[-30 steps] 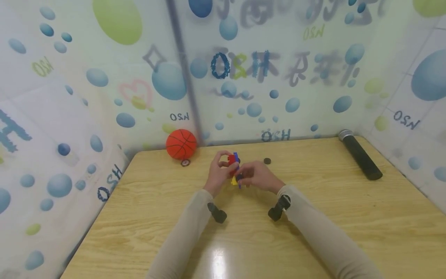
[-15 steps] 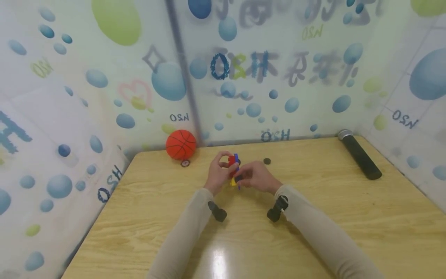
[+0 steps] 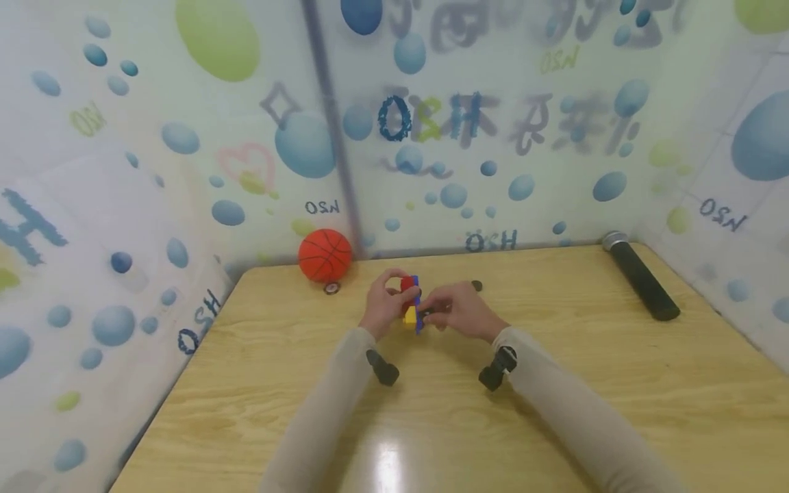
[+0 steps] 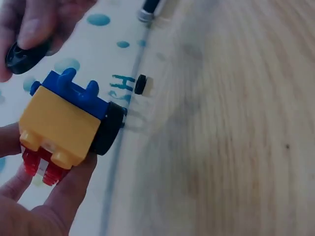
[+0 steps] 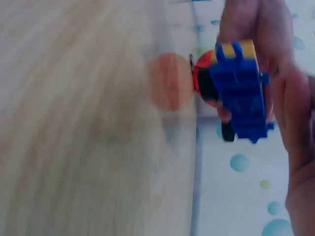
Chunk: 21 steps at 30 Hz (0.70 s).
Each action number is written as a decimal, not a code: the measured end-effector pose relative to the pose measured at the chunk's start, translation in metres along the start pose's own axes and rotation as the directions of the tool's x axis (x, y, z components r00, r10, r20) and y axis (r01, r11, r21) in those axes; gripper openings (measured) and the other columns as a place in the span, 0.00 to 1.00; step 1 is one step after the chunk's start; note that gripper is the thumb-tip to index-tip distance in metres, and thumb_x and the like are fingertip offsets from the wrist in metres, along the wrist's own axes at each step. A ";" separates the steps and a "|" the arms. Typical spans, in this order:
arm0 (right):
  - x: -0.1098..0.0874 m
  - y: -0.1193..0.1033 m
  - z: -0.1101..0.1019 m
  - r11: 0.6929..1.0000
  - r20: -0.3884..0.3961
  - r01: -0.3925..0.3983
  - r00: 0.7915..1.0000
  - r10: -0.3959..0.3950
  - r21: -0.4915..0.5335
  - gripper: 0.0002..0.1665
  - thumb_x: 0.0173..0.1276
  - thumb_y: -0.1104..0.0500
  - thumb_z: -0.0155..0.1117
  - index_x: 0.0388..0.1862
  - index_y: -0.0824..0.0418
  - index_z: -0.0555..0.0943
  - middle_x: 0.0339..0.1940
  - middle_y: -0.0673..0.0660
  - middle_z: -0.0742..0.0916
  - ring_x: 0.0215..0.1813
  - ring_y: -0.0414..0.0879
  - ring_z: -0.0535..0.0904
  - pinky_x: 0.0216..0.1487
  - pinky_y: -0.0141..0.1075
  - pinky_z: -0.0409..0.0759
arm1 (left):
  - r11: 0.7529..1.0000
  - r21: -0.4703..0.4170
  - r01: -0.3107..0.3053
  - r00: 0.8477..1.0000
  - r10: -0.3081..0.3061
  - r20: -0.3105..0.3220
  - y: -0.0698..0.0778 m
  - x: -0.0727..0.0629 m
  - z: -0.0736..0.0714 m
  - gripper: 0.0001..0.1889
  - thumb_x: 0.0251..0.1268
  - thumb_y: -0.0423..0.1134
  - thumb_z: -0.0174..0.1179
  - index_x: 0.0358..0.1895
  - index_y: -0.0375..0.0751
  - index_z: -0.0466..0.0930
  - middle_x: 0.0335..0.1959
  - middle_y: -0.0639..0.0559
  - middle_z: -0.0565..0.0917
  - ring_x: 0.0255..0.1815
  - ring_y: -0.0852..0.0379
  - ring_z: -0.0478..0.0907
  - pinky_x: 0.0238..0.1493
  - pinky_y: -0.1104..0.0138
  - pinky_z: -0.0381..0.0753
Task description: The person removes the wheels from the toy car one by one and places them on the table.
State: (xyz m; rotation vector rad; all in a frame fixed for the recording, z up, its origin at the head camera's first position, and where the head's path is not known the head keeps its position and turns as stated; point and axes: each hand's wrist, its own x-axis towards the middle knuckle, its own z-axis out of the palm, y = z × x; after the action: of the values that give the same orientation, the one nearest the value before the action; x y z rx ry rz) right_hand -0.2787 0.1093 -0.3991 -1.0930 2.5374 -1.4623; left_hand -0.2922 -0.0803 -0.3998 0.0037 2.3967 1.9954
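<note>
My left hand [image 3: 383, 306] grips a toy block car [image 3: 411, 301] above the table. The car has a blue base [image 4: 78, 96], a yellow block [image 4: 59, 125] and red blocks [image 4: 44, 167]. In the right wrist view, the blue underside [image 5: 241, 96] faces the camera, with black wheels along one side. One fitted wheel [image 4: 108, 129] shows clearly in the left wrist view. Close by on the right, my right hand [image 3: 462, 311] pinches a loose black wheel [image 4: 27, 58] between thumb and fingers. That wheel is apart from the car in the left wrist view.
Behind my right hand lies another black wheel [image 3: 477, 285] on the wooden table [image 3: 444, 424]. A red toy basketball [image 3: 324, 255] stands at the back left, with a small wheel-like disc [image 3: 331, 288] before it. A microphone [image 3: 644, 277] lies at the back right, near the patterned wall [image 3: 542, 226].
The toy car has turned slightly in my left hand, so more of the yellow block shows. My right hand stays beside it with the wheel. The head view has shifted slightly.
</note>
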 end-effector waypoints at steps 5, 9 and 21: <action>-0.001 0.005 -0.015 0.996 -0.018 -0.072 0.997 0.073 0.046 0.14 0.65 0.64 0.71 0.50 0.58 0.87 0.42 0.59 0.92 0.38 0.58 0.90 0.36 0.35 0.89 | 0.999 0.039 -0.014 1.000 0.014 0.008 0.012 -0.002 -0.001 0.21 0.64 0.39 0.69 0.59 0.50 0.75 0.40 0.41 0.83 0.34 0.54 0.82 0.35 0.66 0.88; -0.004 0.011 -0.023 0.990 -0.024 -0.125 0.992 0.127 0.071 0.18 0.64 0.64 0.72 0.54 0.59 0.85 0.42 0.60 0.92 0.39 0.53 0.90 0.40 0.36 0.89 | 1.000 0.024 -0.006 1.000 0.005 0.026 0.015 -0.001 -0.002 0.22 0.66 0.39 0.67 0.61 0.50 0.73 0.45 0.40 0.81 0.37 0.52 0.83 0.39 0.63 0.89; -0.016 0.035 -0.055 0.965 -0.030 -0.208 0.978 0.206 -0.162 0.21 0.63 0.65 0.72 0.56 0.63 0.83 0.37 0.59 0.91 0.31 0.45 0.88 0.32 0.35 0.86 | 0.996 -0.084 -0.018 0.997 0.023 0.067 0.005 -0.001 -0.011 0.19 0.68 0.37 0.65 0.60 0.50 0.73 0.46 0.41 0.81 0.37 0.53 0.89 0.44 0.59 0.89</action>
State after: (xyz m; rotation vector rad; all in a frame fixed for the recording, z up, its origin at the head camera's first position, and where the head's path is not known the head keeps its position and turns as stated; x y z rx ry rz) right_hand -0.3051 0.1712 -0.4005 -0.8036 2.7241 -1.2336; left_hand -0.2913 -0.0901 -0.3929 0.0933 2.2802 2.0678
